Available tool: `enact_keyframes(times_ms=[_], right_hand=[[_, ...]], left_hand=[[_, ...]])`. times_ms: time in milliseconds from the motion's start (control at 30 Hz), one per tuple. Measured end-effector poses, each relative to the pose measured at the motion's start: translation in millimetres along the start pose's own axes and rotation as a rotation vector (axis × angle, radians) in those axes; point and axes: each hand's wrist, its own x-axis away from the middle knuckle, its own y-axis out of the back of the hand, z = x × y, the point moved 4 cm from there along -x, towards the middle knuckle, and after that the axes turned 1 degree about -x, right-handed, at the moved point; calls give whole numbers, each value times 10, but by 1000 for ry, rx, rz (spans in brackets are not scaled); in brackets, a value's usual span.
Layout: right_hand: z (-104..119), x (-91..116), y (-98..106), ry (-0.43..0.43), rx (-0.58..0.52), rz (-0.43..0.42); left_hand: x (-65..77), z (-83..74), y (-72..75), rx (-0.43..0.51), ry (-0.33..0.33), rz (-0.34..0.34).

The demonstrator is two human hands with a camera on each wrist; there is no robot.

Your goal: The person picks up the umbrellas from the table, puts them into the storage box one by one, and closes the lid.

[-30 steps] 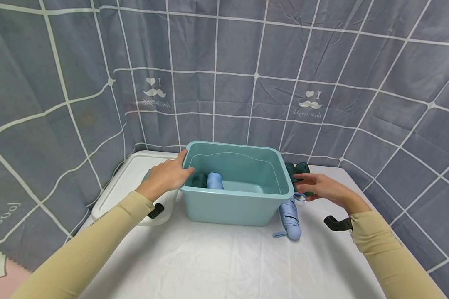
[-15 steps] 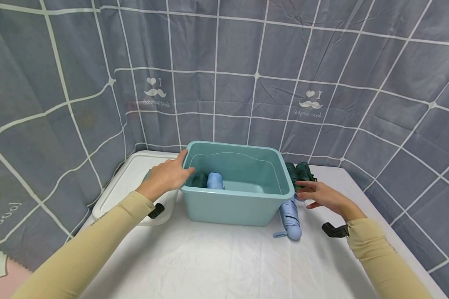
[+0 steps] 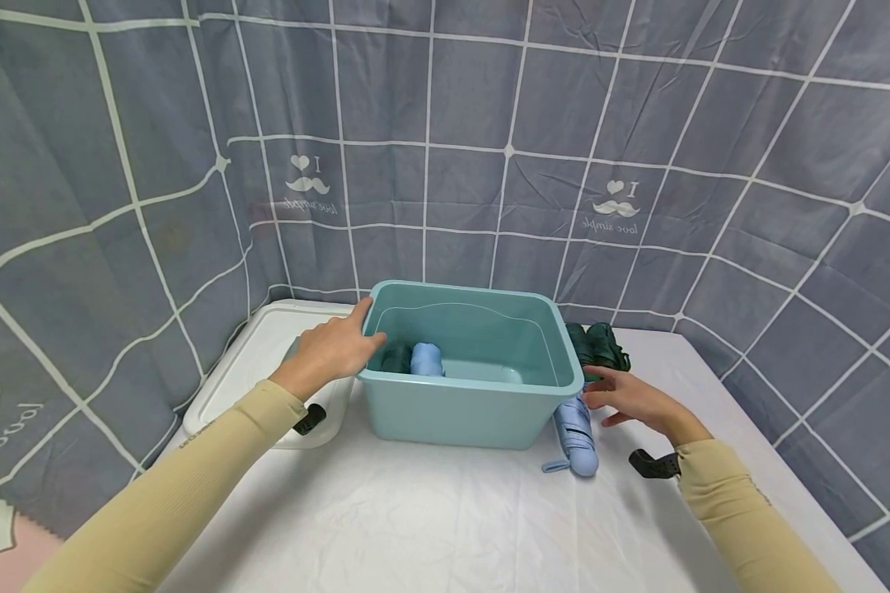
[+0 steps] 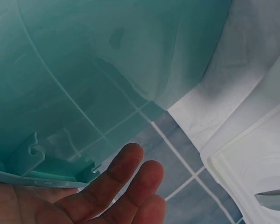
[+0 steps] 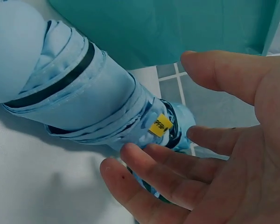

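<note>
My left hand (image 3: 334, 346) holds the left rim of a teal plastic storage bin (image 3: 445, 412), its thumb inside and fingers outside. In the left wrist view, several fingertips (image 4: 130, 154) extend below the rim. To the bin's right lies a light blue folded umbrella (image 3: 577, 441); my right hand (image 3: 634, 402) hovers over its far part, fingers spread and loosely bent. A gap shows between the hand and this umbrella (image 5: 102, 93) in the right wrist view. Dark green folded umbrellas (image 3: 602, 346) lie behind it. Inside the bin are a dark green roll (image 3: 396, 357) and a light blue roll (image 3: 426, 359).
A white lid (image 3: 267, 354) lies left of the bin on the white-covered table (image 3: 445, 519). Grey curtain (image 3: 467, 189) with white grid lines surrounds the back and sides. The bin's wall stands close to the umbrellas on the right.
My right hand has shifted toward me and slightly left, from the dark green umbrellas to over the light blue one. My left hand and the bin have stayed in place.
</note>
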Motion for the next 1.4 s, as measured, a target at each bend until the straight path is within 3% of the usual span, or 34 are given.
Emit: enact_keyframes(times_ms=[333, 667, 1400], right_hand=[[-29, -34, -112, -55, 1, -28], [-92, -78, -239, -61, -67, -4], [-55, -119, -368, -60, 24, -75]], left_hand=[[-1, -10, 0, 0, 4, -4], [6, -17, 3, -2, 6, -1], [-14, 6, -9, 2, -2, 0]])
